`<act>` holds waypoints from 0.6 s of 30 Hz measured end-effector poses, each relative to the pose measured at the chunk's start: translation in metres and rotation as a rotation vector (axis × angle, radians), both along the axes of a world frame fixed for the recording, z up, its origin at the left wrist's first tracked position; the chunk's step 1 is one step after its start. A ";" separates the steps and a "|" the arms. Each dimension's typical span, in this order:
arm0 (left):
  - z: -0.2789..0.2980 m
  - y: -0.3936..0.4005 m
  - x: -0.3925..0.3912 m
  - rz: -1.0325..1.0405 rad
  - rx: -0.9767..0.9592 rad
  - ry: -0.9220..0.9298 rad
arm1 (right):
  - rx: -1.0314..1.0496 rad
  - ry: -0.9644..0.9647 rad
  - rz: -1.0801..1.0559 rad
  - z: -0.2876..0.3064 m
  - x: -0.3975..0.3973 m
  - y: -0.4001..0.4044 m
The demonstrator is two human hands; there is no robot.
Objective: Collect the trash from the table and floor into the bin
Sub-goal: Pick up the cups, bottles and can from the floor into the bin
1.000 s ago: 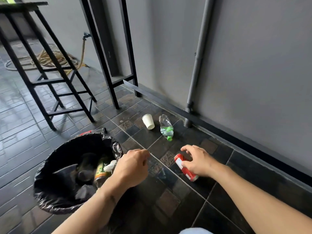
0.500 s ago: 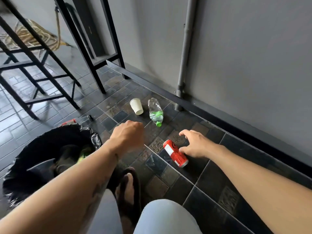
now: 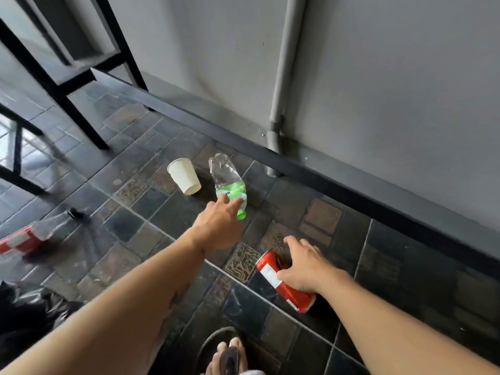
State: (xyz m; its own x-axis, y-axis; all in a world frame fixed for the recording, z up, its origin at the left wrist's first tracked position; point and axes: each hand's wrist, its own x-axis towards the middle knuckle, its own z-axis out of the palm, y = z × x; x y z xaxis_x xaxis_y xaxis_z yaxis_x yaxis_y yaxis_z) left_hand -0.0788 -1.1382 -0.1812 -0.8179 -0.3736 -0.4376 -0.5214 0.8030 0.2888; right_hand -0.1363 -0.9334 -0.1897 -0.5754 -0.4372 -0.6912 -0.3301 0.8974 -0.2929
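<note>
Colours and patterns, floor litter

Can (image 3: 284,282): red, white label panel. Bottle (image 3: 228,182): clear, green label and cap. Cup (image 3: 184,175): white. Tiles (image 3: 392,266): dark grey and brown, some with ornamental relief. Wall (image 3: 378,77): grey. Bin bag (image 3: 24,307): black.

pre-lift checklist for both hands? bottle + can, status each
1. Left hand on the bottle: not ok, fingers reach its neck but are not closed round it.
2. Right hand on the can: cannot tell, it rests over the can but a closed grip isn't visible.
3. Bottle cap on: ok, green cap in place.
4. Cup clear of the left hand: ok, lying beside the bottle, apart from the hand.
5. Bin within reach: cannot tell, only its black bag edge shows at lower left.
</note>
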 end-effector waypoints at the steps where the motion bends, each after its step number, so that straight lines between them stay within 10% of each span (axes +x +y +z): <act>1: -0.014 0.003 -0.007 0.039 0.015 0.009 | 0.023 0.001 0.007 -0.008 0.001 -0.002; 18: -0.083 -0.005 -0.027 0.152 -0.108 0.024 | -0.060 0.159 -0.113 -0.026 -0.007 -0.001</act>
State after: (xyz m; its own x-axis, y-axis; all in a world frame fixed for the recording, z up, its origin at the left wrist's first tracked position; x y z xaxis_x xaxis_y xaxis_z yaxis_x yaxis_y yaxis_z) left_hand -0.1055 -1.1430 -0.2643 -0.7583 -0.5372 -0.3694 -0.6329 0.7426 0.2192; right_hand -0.1432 -0.9344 -0.2160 -0.7230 -0.4010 -0.5626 -0.2741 0.9140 -0.2991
